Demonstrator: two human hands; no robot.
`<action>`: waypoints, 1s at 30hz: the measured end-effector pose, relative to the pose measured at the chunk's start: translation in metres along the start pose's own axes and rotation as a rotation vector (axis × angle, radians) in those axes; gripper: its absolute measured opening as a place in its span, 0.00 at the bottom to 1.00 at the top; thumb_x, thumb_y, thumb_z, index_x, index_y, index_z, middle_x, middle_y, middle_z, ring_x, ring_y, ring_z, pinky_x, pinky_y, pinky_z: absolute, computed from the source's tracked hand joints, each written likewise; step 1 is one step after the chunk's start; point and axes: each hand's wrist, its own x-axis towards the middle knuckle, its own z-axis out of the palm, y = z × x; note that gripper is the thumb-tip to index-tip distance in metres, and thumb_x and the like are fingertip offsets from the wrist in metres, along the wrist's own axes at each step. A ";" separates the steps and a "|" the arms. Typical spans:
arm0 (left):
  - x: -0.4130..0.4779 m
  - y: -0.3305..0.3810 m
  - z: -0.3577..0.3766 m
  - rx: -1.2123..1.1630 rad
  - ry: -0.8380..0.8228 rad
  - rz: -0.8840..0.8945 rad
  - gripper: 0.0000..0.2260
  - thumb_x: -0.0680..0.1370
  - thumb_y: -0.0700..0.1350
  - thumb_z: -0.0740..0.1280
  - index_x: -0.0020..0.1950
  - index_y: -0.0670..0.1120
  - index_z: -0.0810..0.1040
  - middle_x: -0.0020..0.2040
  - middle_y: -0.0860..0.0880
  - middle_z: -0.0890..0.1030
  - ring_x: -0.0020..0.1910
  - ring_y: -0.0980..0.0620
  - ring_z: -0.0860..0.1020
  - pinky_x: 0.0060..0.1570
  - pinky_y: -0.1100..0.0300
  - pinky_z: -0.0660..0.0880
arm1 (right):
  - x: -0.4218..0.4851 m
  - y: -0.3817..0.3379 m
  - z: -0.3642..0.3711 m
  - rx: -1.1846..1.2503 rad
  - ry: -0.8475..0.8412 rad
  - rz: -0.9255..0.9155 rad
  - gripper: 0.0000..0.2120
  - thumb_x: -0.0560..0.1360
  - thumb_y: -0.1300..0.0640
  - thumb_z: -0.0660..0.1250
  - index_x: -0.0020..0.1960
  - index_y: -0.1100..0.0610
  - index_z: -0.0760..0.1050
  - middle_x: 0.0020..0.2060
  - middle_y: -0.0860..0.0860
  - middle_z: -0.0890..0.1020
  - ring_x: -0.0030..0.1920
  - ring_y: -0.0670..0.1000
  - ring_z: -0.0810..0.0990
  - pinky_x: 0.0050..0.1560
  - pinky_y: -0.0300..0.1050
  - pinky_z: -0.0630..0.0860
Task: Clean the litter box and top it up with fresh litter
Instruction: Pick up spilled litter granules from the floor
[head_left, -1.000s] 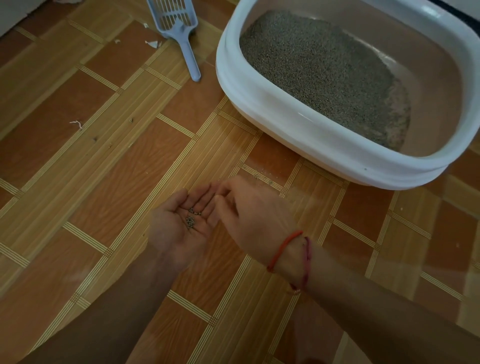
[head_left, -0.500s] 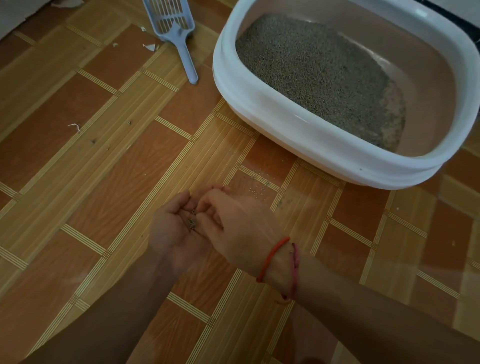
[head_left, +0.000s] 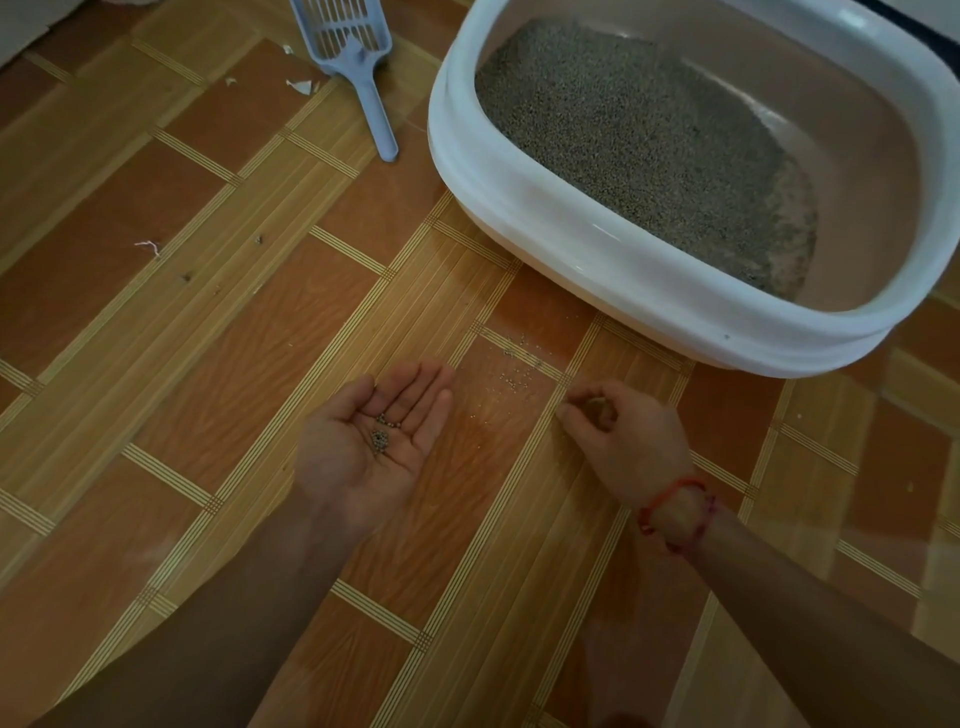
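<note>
A white litter box (head_left: 613, 260) stands on the floor at the upper right, with grey litter (head_left: 634, 124) heaped toward its left side. My left hand (head_left: 374, 447) lies palm up below it, cupping a small cluster of litter grains (head_left: 382, 434). To its right, my right hand (head_left: 623, 436) hovers low over the floor with fingers curled and fingertips pinched together; whether a grain is between them is too small to tell. Spilled grains (head_left: 517, 371) lie scattered on the floor between the hands and the box.
A pale blue slotted litter scoop (head_left: 358, 57) lies on the floor left of the box, handle pointing toward me. White paper scraps (head_left: 301, 85) and small specks dot the wood-patterned floor at the upper left. A red string bracelet (head_left: 675, 512) circles my right wrist.
My right hand has left my left palm and moved right, down toward the floor. The left hand stays palm up with the grains.
</note>
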 end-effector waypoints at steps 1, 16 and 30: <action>0.000 0.000 0.000 0.000 0.002 -0.001 0.23 0.84 0.45 0.55 0.42 0.34 0.84 0.53 0.37 0.85 0.54 0.39 0.84 0.52 0.45 0.81 | 0.001 0.000 0.001 -0.001 0.000 0.002 0.06 0.76 0.49 0.69 0.50 0.49 0.80 0.28 0.39 0.70 0.30 0.39 0.70 0.31 0.32 0.63; -0.002 0.000 0.000 0.017 0.002 0.005 0.23 0.84 0.45 0.55 0.42 0.34 0.84 0.53 0.38 0.85 0.55 0.40 0.84 0.51 0.46 0.82 | 0.009 -0.001 0.011 -0.263 0.001 -0.177 0.07 0.79 0.53 0.62 0.49 0.54 0.77 0.33 0.48 0.80 0.33 0.51 0.79 0.35 0.48 0.77; -0.002 0.002 -0.001 0.019 -0.004 0.006 0.24 0.84 0.45 0.55 0.42 0.34 0.85 0.54 0.37 0.85 0.55 0.39 0.84 0.54 0.44 0.80 | 0.001 -0.041 0.005 -0.151 -0.084 -0.218 0.07 0.81 0.50 0.57 0.49 0.51 0.72 0.31 0.45 0.76 0.31 0.45 0.74 0.34 0.48 0.76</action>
